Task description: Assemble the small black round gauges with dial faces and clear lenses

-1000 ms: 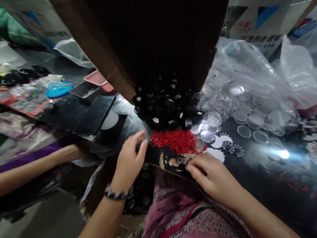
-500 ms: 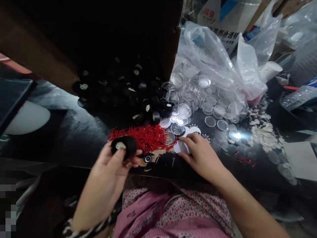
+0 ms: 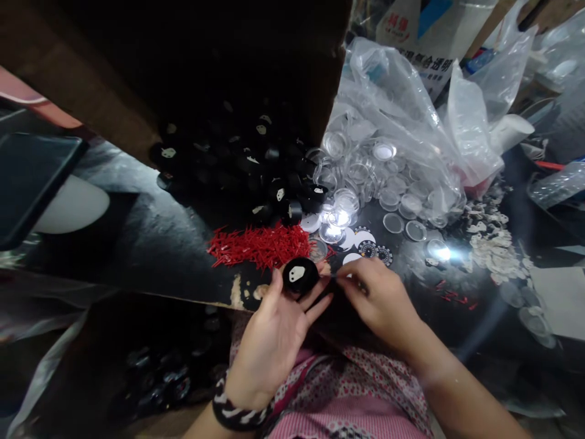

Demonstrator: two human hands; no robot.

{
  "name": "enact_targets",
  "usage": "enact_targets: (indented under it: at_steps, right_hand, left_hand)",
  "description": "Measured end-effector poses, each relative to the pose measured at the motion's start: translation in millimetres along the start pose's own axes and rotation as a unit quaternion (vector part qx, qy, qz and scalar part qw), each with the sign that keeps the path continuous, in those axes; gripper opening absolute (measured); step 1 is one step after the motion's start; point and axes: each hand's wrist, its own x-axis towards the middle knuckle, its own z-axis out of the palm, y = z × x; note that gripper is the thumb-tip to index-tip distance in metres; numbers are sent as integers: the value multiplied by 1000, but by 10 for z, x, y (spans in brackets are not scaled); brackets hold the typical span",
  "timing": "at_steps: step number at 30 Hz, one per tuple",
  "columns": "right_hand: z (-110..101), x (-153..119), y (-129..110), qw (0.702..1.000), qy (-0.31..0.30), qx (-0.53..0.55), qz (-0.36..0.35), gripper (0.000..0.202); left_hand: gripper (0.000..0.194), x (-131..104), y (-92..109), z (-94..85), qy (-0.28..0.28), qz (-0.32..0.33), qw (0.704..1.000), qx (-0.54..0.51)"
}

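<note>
My left hand (image 3: 278, 341) is palm up, with a round black case (image 3: 307, 279) held between its thumb and fingers. A small off-white plate with dark holes (image 3: 297, 274) lies on the case's upper face. Just to the right, my right hand (image 3: 377, 289) has thumb and index finger pinched together near the left fingertips; whatever is in the pinch is too small to make out. Beyond the hands lie a heap of red pointers (image 3: 260, 245), white discs (image 3: 364, 238) and printed black-and-white dials (image 3: 382, 255).
An open cardboard box (image 3: 114, 116) holds many black cases. Clear round covers (image 3: 359, 171) spill from a plastic bag (image 3: 393, 79). Off-white plates (image 3: 491, 250) are heaped at the right. A phone-like dark slab (image 3: 39, 177) stands at the left, and the table's front edge (image 3: 201, 300) is close.
My left hand has moved right with the black case, bringing it close to my right hand. My right hand has left the white disc and closed into a pinch. The view has shifted slightly.
</note>
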Motion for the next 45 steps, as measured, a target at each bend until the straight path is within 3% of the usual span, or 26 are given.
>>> enact_targets:
  at_steps: [3, 8, 13, 19, 27, 32, 35, 40, 42, 45]
  right_hand:
    - [63, -20, -63, 997, -31, 56, -36, 8]
    - [76, 20, -64, 991, -11, 95, 99, 23]
    - [16, 55, -196, 973, 43, 191, 119, 8]
    - [62, 128, -308, 979, 44, 163, 117, 4]
    - [-18, 133, -280, 981, -21, 133, 141, 5]
    - [11, 15, -237, 972, -66, 162, 158, 14]
    - [43, -113, -227, 968, -88, 178, 155, 17]
    - [34, -91, -249, 977, -126, 139, 100, 20]
    - [36, 26, -247, 983, -149, 84, 68, 16]
    - [90, 226, -241, 983, -154, -102, 18, 14]
  left_hand:
    - [37, 4, -58, 45, 11, 36, 999, -11]
    - [37, -50, -107, 21, -8, 82, 997, 0]
    - [33, -50, -145, -13, 36, 115, 989, 83]
    - [37, -78, -241, -36, 38, 113, 977, 176]
    - [37, -65, -212, -188, -1, 149, 936, 319]
    - [37, -81, -212, -169, -21, 126, 936, 327]
    - [33, -112, -232, -203, -19, 116, 916, 383]
    - [29, -175, -169, -343, 3, 126, 888, 441]
    - [31, -192, -118, -396, 36, 127, 901, 414]
    - [39, -208, -54, -436, 79, 123, 928, 343]
